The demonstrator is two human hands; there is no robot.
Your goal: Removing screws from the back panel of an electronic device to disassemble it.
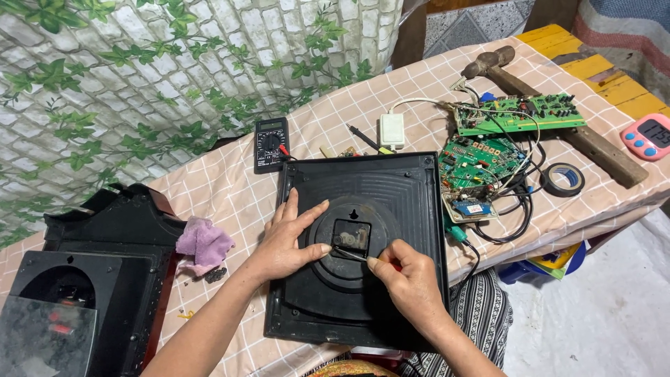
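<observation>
A black square plastic panel (412, 188) with a round raised disc lies on the checked tablecloth in front of me. My left hand (286, 241) rests flat on the disc, fingers spread, steadying it. My right hand (408, 279) grips a thin screwdriver (350, 254) with a red handle, its metal tip pointing at the small square recess (351, 234) in the middle of the disc.
Green circuit boards (520, 114) with tangled wires lie at the right, beside a roll of black tape (564, 179), a hammer (565, 122) and a pink timer (649, 136). A black multimeter (270, 144) sits behind the panel. A pink cloth (204, 244) and another black casing (91, 279) lie at left.
</observation>
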